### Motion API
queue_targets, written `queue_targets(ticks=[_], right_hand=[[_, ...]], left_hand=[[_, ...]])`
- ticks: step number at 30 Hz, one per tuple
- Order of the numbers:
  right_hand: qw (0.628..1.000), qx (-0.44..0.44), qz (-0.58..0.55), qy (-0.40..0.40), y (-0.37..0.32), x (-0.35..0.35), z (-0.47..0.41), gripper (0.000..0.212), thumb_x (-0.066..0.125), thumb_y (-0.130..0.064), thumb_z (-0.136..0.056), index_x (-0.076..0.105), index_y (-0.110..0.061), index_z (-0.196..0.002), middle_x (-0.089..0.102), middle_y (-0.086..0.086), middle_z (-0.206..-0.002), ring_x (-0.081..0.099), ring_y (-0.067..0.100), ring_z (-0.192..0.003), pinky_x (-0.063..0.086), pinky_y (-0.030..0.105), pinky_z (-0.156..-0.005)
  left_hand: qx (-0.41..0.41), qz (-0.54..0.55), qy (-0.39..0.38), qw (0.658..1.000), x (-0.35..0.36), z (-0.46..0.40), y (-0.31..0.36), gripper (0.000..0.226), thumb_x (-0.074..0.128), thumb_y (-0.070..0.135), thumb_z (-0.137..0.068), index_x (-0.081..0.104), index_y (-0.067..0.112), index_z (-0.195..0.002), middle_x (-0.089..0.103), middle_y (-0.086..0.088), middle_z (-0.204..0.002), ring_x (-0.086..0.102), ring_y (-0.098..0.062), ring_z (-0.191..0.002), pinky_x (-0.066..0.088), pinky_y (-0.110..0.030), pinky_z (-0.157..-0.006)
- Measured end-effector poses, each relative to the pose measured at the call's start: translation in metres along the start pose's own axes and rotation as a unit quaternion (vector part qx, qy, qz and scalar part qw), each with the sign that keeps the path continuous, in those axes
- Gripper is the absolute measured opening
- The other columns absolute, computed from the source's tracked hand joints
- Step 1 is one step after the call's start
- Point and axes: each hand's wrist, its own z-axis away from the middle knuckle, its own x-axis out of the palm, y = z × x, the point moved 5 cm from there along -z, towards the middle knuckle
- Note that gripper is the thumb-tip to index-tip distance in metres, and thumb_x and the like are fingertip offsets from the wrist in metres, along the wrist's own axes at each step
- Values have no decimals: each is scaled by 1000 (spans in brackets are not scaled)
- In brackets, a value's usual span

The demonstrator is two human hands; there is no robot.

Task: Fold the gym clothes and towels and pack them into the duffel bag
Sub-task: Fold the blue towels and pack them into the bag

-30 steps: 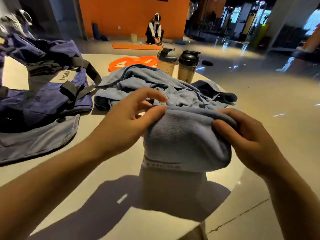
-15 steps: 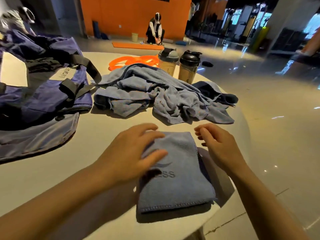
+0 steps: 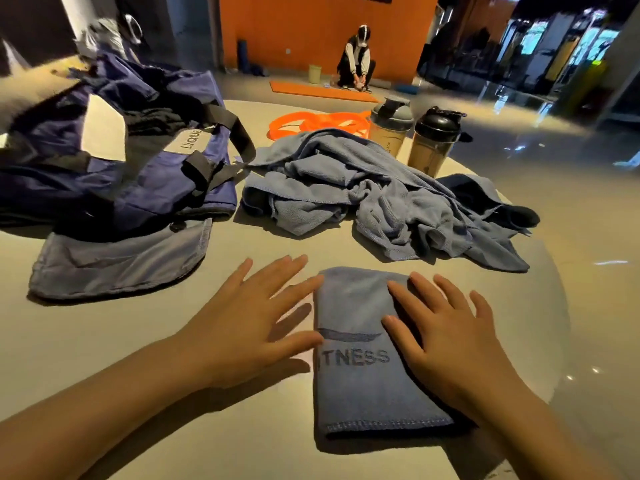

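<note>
A folded blue-grey towel (image 3: pixel 360 382) with dark lettering lies flat near the table's front edge. My right hand (image 3: pixel 446 337) rests flat on its right half, fingers spread and straight. My left hand (image 3: pixel 249 320) lies just left of the towel with fingers spread, thumb and fingertips touching its left edge. Behind it sits a crumpled heap of blue-grey towels and clothes (image 3: pixel 374 192). The navy duffel bag (image 3: pixel 114 157) lies open at the left, with dark clothing inside and a grey flap (image 3: pixel 117 258) spread in front.
Two shaker bottles (image 3: pixel 391 126) (image 3: pixel 433 140) stand behind the heap, beside orange resistance bands (image 3: pixel 315 123). The round table's edge (image 3: pixel 554 306) curves close on the right. A person crouches by an orange mat (image 3: pixel 322 91) in the background.
The towel, held up between both hands a second ago, now lies folded on the table. Both hands have flattened, the right onto the towel, the left moved to its left edge.
</note>
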Motion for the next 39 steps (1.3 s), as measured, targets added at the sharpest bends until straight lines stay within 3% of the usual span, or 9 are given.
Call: queue_targets(ticks=[3,8,14,19,22,30,33,37,39], right_hand=[[994,-32,-27,96,-31,-33,-10,55,21,-57,-94,57,-31,-126,56,2,-136,49,29,-128,31,60,-104],[973,-192,-124,30,-143,-51,-62,62,15,-63,-93,30,-35,-146,29,-8,-153,23,14,-141,19,37,-115],[956,-267,-117,-42,-250,-14,-143,53,43,-45,-98,34,-21,-144,43,7,-140,40,28,-127,39,39,-101],[971,-218,-86,-52,-267,26,-149,80,-6,-67,-86,15,-27,-152,17,5,-158,12,26,-143,15,41,-114],[971,-211,-88,-68,-264,33,-142,76,-11,-66,-86,3,-30,-153,-2,3,-161,-5,24,-147,3,44,-118],[962,-258,-42,-76,-250,20,-64,113,-45,-67,-48,-10,-34,-150,-7,1,-161,-7,23,-147,5,46,-118],[957,-272,-22,-95,-245,10,-17,97,-33,-65,-65,-8,-30,-152,-2,6,-161,0,27,-147,7,46,-117],[965,-259,-43,-7,-235,7,36,64,21,-52,-94,45,-17,-142,48,17,-141,47,38,-127,42,53,-99],[964,-252,-86,16,-229,12,60,60,30,-51,-93,51,-18,-138,52,16,-138,49,37,-127,44,55,-98]], left_hand=[[-38,-40,116,992,-32,21,-53,78,14,84,-79,25,45,-146,14,9,-159,13,-12,-146,4,-47,-118],[-124,-138,210,960,-75,46,-143,70,29,66,-88,50,23,-139,37,-8,-151,32,-25,-139,18,-60,-111],[-264,-53,131,954,-42,64,-227,87,7,84,-67,-9,46,-144,7,2,-161,3,-18,-148,20,-50,-113],[-271,-77,101,954,-36,61,-233,96,-24,92,-49,-32,46,-132,-8,5,-161,-8,-17,-148,16,-49,-115],[-283,-84,82,952,-32,65,-230,95,-31,89,-44,-35,47,-129,-8,5,-161,-8,-16,-148,6,-52,-116],[-291,-63,71,952,-24,118,-171,86,-25,89,-52,-37,52,-129,-12,4,-160,-11,-15,-147,-3,-50,-116],[-278,-44,87,956,-18,152,-134,82,-12,89,-64,-31,53,-135,-9,6,-161,-12,-12,-146,-4,-47,-117],[-256,-6,193,947,-15,195,-87,76,24,77,-83,10,45,-150,21,1,-157,13,-14,-144,10,-47,-117],[-251,-22,239,938,-9,211,-65,70,31,69,-89,23,36,-150,31,-3,-150,23,-18,-139,15,-52,-115]])
